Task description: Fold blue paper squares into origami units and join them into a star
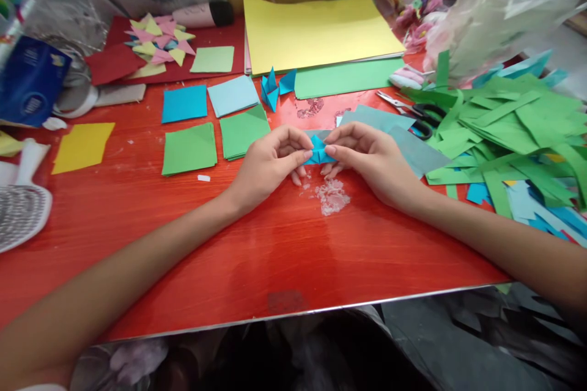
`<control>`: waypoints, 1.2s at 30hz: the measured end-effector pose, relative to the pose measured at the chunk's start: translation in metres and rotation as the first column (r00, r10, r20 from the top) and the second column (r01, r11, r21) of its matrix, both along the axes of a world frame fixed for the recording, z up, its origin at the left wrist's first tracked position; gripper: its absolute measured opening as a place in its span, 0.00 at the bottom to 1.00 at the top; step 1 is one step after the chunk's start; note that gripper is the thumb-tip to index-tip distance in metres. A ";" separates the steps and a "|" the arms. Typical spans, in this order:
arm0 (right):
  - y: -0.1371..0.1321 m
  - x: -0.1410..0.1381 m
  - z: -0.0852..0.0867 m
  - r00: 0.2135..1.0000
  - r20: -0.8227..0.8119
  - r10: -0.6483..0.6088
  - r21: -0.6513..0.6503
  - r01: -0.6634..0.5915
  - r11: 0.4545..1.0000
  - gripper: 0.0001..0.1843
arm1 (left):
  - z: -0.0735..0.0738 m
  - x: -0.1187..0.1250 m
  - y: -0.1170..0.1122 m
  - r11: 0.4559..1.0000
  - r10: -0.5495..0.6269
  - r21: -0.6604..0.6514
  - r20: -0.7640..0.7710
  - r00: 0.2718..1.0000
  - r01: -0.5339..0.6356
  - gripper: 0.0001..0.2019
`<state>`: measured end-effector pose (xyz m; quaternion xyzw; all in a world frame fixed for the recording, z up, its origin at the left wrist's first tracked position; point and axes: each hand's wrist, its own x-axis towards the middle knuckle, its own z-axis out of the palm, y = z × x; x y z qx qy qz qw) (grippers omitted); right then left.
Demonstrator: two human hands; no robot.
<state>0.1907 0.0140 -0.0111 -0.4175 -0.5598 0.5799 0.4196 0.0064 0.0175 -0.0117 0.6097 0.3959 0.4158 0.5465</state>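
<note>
A small piece of folded blue paper [317, 150] is pinched between both hands over the middle of the red table. My left hand [280, 157] grips its left side with thumb and forefinger. On its right side, my right hand [362, 156] closes in the same way; the other fingers of both hands curl below. Just behind the hands stand finished blue folded pieces [274, 88] with pointed tips. Square stacks of green paper [189, 149], a blue square [184, 104] and pale blue squares [233, 95] lie left of them.
Scissors [413, 111] with black handles lie at the right beside a heap of green paper strips [513, 122]. Yellow sheets [316, 33] are stacked at the back. A hairbrush [22, 214] and a yellow square [83, 146] lie at the left. The table's front edge [321, 311] runs below my forearms.
</note>
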 end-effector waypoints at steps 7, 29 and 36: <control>0.002 0.002 0.003 0.994 0.024 0.106 -0.111 -0.103 0.989 0.15 | -0.002 0.000 0.000 0.999 0.022 0.049 -0.007 1.000 -0.021 0.06; -0.003 0.001 0.004 0.991 0.059 0.118 -0.051 -0.115 0.992 0.13 | 0.000 0.000 -0.001 0.994 0.038 0.107 -0.103 0.994 -0.026 0.11; -0.005 0.000 0.006 0.988 0.117 0.102 -0.023 -0.100 0.995 0.14 | -0.002 -0.002 -0.001 0.989 0.017 0.146 -0.165 0.986 0.008 0.14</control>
